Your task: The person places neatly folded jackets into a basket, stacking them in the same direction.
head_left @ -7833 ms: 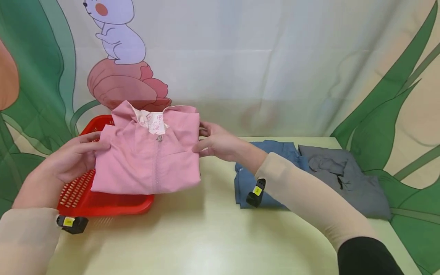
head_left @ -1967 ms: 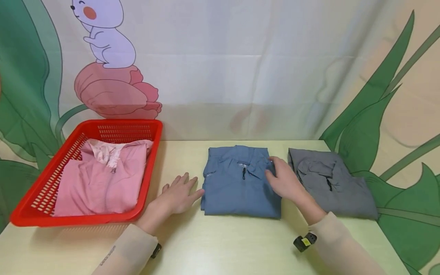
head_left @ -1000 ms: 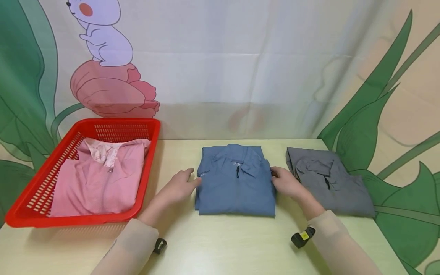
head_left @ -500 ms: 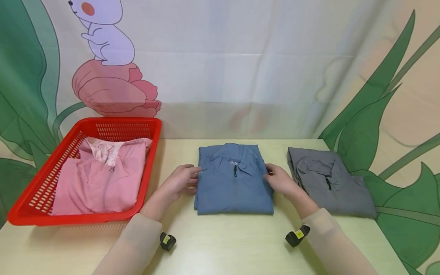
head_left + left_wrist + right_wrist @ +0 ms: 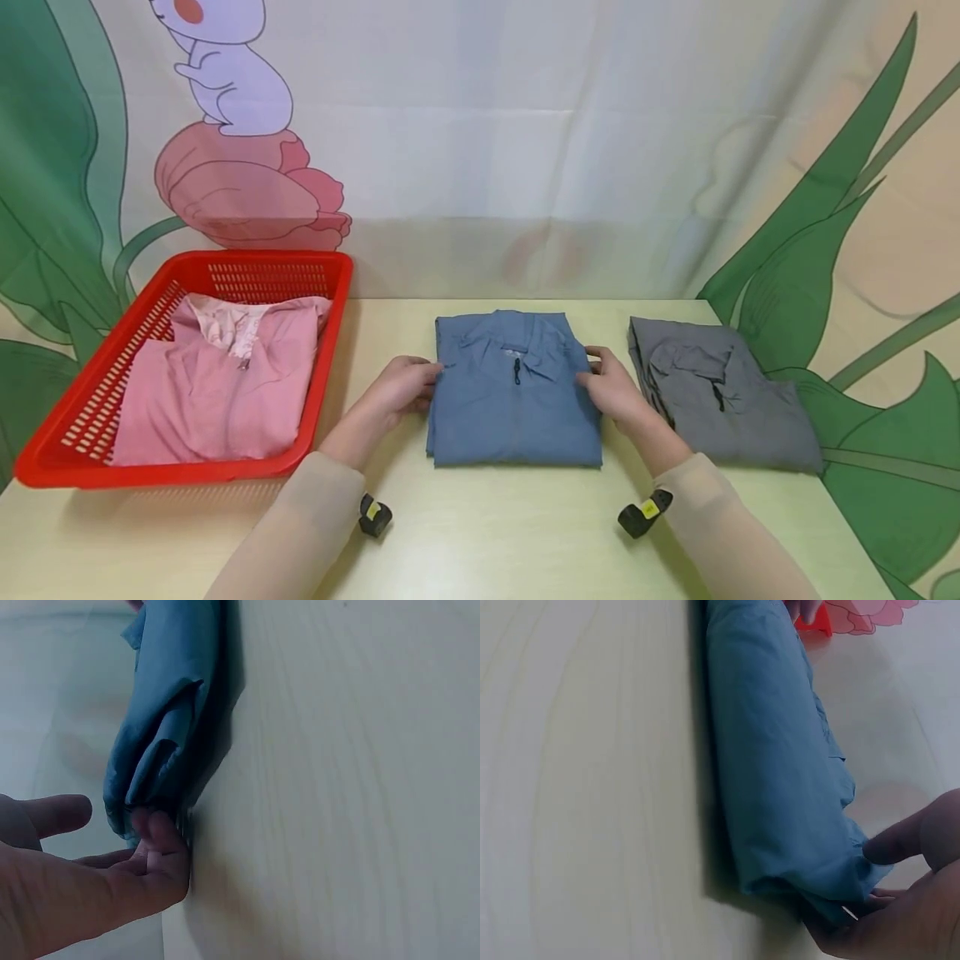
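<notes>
A folded blue jacket [image 5: 517,408] with a black zip pull lies flat on the table, between both hands. My left hand [image 5: 401,387] is at its left side; in the left wrist view the fingertips [image 5: 154,829] touch the lower edge of the folds, while the thumb [image 5: 64,815] stands apart from the cloth. At the other side my right hand [image 5: 611,387] pinches the edge, thumb [image 5: 896,844] on top and fingers partly hidden beneath. The jacket's side [image 5: 772,765] looks thick and rounded in the right wrist view.
On the left stands a red plastic basket [image 5: 341,333] holding a folded pink jacket [image 5: 225,400]. A folded grey jacket [image 5: 735,417] lies to the right of my right hand. Behind the pale table [image 5: 487,533] hangs a printed curtain [image 5: 480,167].
The pink jacket, earlier held in both hands, now lies in the basket. Both hands came to the blue jacket, which shifted slightly left. The left hand moved in against its side.
</notes>
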Demonstrator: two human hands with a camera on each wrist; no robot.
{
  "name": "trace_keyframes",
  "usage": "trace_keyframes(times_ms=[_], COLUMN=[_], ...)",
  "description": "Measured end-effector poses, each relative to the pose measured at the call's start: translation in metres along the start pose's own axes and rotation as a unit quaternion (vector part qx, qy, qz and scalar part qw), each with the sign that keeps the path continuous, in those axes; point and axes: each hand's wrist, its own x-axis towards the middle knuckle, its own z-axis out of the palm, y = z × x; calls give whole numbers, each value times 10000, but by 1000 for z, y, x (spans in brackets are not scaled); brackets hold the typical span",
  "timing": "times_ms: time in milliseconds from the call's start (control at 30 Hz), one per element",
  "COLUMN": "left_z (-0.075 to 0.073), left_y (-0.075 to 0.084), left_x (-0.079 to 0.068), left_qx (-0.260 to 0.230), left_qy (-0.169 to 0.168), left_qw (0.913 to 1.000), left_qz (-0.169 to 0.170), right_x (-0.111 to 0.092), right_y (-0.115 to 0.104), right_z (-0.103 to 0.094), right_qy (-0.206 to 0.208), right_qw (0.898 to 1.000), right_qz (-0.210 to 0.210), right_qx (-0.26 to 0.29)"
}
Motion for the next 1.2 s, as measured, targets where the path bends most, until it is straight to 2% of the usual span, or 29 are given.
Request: trace_keyframes(times_ms=[233, 533, 867, 1200], left_z=[0, 1, 0, -1], left_y=[2, 4, 2, -3], left_x=[0, 6, 9, 12], left_qx=[-321, -289, -35, 0], left_qy=[-210, -155, -50, -122], left_qw=[9993, 9994, 9999, 9998], left_qz=[-12, -119, -144, -154], right_x=[4, 7, 10, 8], right_y=[1, 5, 9, 8], right_z=[-4, -10, -24, -38], right_qy=[-74, -315, -1052, -1778], right_qw=[9972, 9898, 9812, 9637], right_qz=[146, 332, 354, 585], right_qx=[735, 1350, 1576, 1905])
